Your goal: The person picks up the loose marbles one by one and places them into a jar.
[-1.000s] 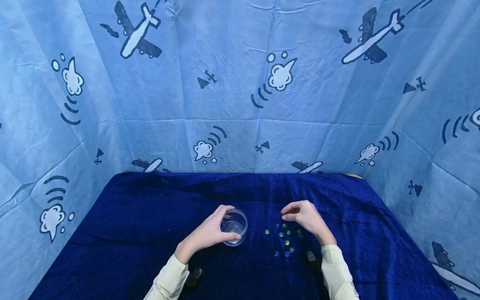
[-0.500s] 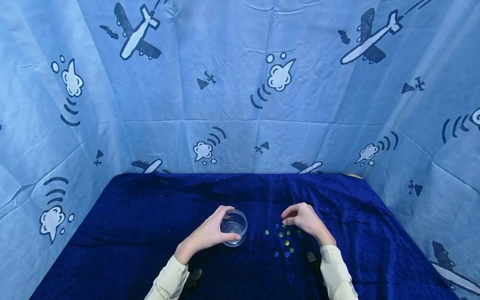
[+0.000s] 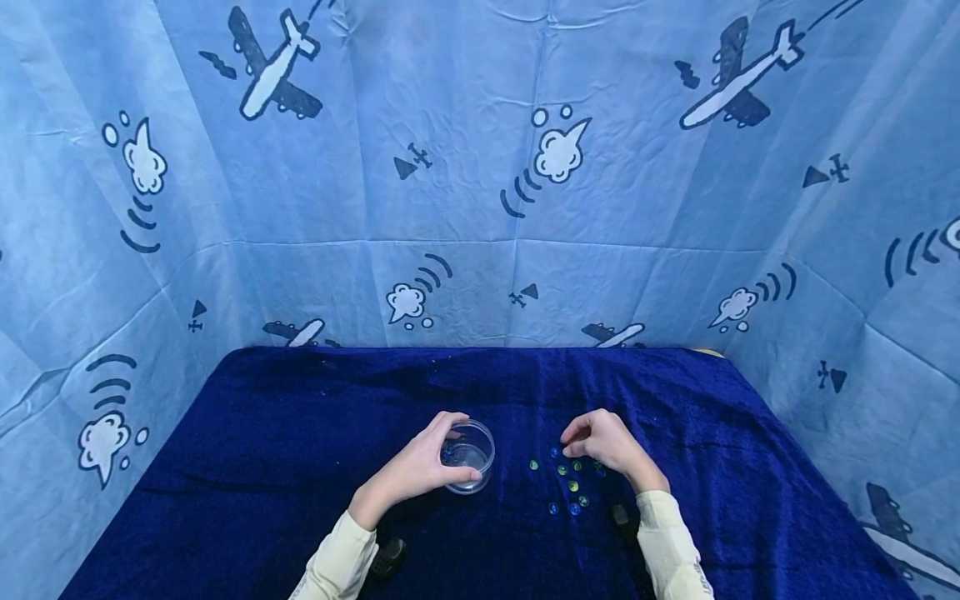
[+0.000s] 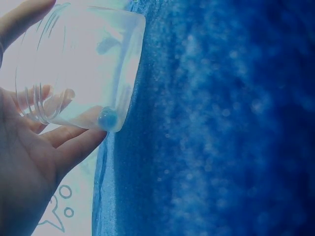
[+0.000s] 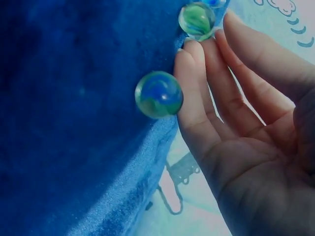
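My left hand [image 3: 408, 468] grips a clear plastic jar [image 3: 477, 478] around its side, thumb and fingers on opposite sides. Through the wall in the left wrist view, a blue marble [image 4: 107, 118] shows at the jar's bottom. To the right, my right hand [image 3: 613, 443] reaches down over loose glass marbles. Seen from the right wrist, a green-swirled marble [image 5: 197, 20] lies right at the fingertips, with a gap to the thumb. A blue-green marble [image 5: 158, 94] is beside the little finger. Several more, such as a yellow-green marble [image 3: 573, 486], lie scattered in front of the hand.
Dark blue velvet cloth [image 3: 300, 433] covers the table. A light blue curtain [image 3: 465, 192] printed with planes and clouds closes off the back and sides. Below the left wrist sits a dark wrist-worn device [image 3: 390, 557], and another [image 3: 622, 517] is by the right wrist.
My right hand has come down and slightly toward me, its fingertips now covering a green marble that was visible before. The left hand and jar stay in place.
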`<move>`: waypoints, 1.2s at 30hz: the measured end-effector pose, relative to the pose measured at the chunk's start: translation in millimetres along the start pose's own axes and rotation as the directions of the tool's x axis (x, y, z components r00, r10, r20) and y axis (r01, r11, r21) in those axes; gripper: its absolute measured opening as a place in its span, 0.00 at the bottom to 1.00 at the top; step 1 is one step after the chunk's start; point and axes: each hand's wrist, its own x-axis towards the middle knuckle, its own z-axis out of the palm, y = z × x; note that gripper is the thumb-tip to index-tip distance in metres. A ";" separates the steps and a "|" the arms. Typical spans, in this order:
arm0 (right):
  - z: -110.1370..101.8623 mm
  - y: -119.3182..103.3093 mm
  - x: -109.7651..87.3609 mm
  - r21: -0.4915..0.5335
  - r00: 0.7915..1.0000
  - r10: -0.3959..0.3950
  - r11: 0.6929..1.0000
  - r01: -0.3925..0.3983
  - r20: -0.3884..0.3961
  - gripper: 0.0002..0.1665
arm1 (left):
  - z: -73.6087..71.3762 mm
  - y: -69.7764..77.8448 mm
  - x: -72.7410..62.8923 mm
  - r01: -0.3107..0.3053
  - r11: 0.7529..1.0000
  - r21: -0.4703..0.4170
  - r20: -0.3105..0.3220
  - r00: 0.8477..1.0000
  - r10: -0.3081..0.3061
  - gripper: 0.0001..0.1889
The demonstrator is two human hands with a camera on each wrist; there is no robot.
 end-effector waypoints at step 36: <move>-1.8 -4.9 3.8 -0.007 0.985 0.031 0.999 -0.033 -0.170 0.03 | -0.3 0.9 -0.1 0.006 1.000 0.000 0.001 1.000 -0.006 0.45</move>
